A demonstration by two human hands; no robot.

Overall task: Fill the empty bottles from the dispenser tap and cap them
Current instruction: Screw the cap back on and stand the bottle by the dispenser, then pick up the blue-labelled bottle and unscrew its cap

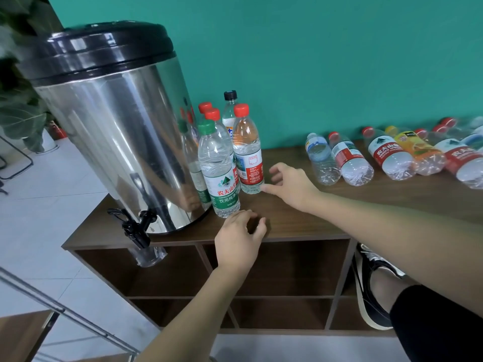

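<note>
The big steel dispenser (112, 126) stands left of both hands. The clear empty bottles (355, 163) lie capped on their sides, right of the spread, empty right hand (292, 186), which is nearer; left hand (239, 236) loosely curled, holding nothing.

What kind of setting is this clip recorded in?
Probably an office or studio corner set up as a bottle-filling station: a steel dispenser with a tap on a wooden cubby shelf, a teal wall and tiled floor.
</note>
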